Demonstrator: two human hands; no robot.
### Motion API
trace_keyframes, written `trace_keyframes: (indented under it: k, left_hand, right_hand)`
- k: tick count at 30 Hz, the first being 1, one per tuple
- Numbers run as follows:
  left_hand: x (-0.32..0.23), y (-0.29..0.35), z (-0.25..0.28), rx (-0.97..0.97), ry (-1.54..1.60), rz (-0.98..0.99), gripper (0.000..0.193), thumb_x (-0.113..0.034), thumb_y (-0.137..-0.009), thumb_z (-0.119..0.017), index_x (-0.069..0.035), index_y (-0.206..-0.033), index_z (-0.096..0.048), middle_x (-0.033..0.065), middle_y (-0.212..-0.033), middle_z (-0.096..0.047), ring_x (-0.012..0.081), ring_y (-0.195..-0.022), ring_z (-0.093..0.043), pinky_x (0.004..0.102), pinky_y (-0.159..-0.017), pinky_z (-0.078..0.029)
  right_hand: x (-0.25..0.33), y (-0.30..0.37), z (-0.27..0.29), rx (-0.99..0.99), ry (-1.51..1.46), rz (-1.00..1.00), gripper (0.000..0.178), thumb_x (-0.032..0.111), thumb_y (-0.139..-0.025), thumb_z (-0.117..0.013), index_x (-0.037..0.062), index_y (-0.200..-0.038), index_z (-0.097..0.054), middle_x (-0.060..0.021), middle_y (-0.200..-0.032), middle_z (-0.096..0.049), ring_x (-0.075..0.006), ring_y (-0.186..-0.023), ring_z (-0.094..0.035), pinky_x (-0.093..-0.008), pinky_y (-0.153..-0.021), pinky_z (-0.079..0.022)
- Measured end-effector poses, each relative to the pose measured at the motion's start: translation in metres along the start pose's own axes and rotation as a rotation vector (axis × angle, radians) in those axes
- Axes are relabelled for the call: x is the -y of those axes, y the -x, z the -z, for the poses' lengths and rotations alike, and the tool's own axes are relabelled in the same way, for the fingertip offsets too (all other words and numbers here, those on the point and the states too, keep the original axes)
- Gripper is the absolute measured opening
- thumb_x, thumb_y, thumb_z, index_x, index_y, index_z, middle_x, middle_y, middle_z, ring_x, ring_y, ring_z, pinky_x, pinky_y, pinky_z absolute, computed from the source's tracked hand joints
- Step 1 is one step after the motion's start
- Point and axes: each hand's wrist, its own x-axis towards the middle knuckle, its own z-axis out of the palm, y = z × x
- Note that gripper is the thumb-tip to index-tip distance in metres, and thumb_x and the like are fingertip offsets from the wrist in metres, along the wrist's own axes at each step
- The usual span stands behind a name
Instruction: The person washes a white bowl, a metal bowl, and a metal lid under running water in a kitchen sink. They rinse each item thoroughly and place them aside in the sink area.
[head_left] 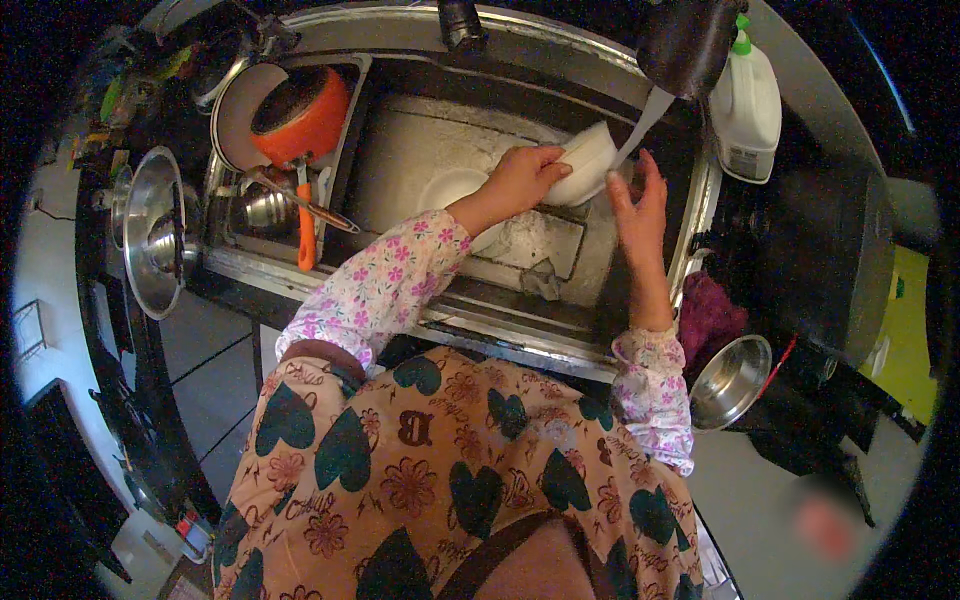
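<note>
My left hand [515, 188] grips a white bowl [588, 160], tilted on its side, with the thumb and fingers at its near left edge. A pale stream of water [642, 125] runs from the dark tap [688, 45] down beside the bowl's right side. My right hand [640, 205] is just right of the bowl, its fingers apart and nothing in them. Below both hands is the metal sink [395, 150], wet on its floor. A second white bowl [450, 188] lies in it, partly covered by my left wrist. A small greyish scrap [541, 280] rests near the sink's front.
Left of the sink, an orange pot [318, 125] with an orange handle and several metal dishes stand in a side basin. A large steel basin [152, 235] is further left. To the right are a white jug [750, 115], a purple cloth [710, 312] and a steel bowl [733, 380].
</note>
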Motion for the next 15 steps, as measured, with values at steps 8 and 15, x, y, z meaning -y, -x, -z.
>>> trace_keyframes:
  k: [8,15]
  left_hand:
    - [-0.027,0.010,-0.014,0.006,-0.276,-0.111,0.030,-0.040,-0.085,-0.053,-0.014,-0.086,-0.065,0.0107,-0.074,-0.064,0.0327,-0.069,-0.061,0.0430,-0.061,-0.046]
    - [0.043,-0.018,-0.019,-0.584,-0.003,0.103,0.033,-0.035,-0.083,-0.058,-0.006,-0.097,-0.062,0.0155,-0.090,-0.059,0.0345,-0.086,-0.056,0.0419,-0.075,-0.046]
  right_hand:
    - [0.001,0.009,0.010,0.351,0.547,0.301,0.066,0.043,-0.060,-0.078,0.0061,-0.110,-0.058,-0.0179,-0.096,-0.062,-0.0318,-0.090,-0.060,-0.0389,-0.080,-0.047]
    - [0.023,-0.028,-0.015,0.169,0.310,0.013,0.044,0.046,-0.083,-0.056,0.0021,-0.080,-0.063,-0.0177,-0.069,-0.062,-0.0334,-0.062,-0.059,-0.0398,-0.061,-0.046]
